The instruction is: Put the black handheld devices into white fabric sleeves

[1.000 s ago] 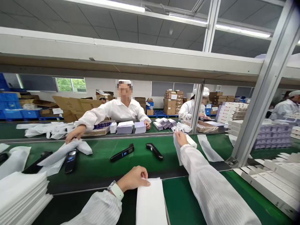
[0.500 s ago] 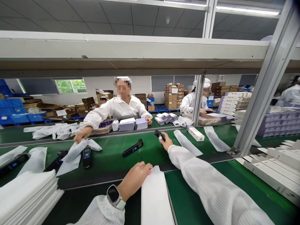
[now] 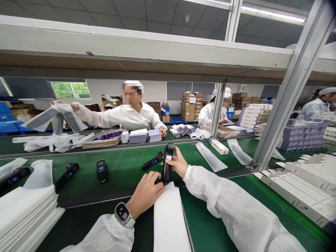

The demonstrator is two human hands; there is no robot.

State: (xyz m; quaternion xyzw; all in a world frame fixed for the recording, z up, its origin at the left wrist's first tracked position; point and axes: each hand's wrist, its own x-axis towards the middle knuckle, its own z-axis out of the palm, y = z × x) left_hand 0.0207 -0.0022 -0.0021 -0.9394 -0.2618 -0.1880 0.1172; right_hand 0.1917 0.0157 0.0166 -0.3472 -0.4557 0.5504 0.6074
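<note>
My right hand (image 3: 180, 163) grips a black handheld device (image 3: 167, 163) and holds it upright, its lower end at the mouth of a white foam pouch (image 3: 169, 220) lying on the green bench in front of me. My left hand (image 3: 145, 193), with a smartwatch on the wrist, rests at the pouch's top left corner, fingers bent onto its edge beside the device. Just beyond, another black device (image 3: 152, 161) lies on the green conveyor belt (image 3: 123, 169).
More black devices (image 3: 101, 170) and white pouches (image 3: 210, 156) lie along the belt. A stack of white pouches (image 3: 25, 213) sits at my left. White cartons (image 3: 299, 194) lie at my right beside a slanted metal post (image 3: 283, 94). A person opposite lifts a pouch; others work behind.
My right hand picked a black device off the belt and brought it back upright to the pouch's top. The person opposite raised a pouch off the belt. The belt's items shifted.
</note>
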